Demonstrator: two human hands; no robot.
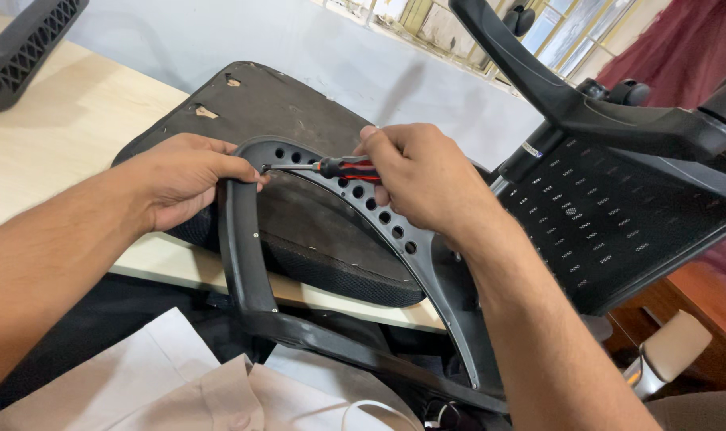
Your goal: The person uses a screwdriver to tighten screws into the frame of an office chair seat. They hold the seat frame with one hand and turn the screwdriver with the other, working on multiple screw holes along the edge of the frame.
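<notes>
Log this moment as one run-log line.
left hand: grips armrest frame | right hand: holds screwdriver, tip at frame near left fingers | seat pad: on table

Workshop or office room, wooden worktable [67, 128], dismantled office chair parts [610, 207], barred window [570, 32]

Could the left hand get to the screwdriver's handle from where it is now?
Probably yes. The left hand grips the armrest frame right at the screwdriver tip, with nothing between. But the right hand already wraps most of the handle, leaving little to grasp.
</notes>
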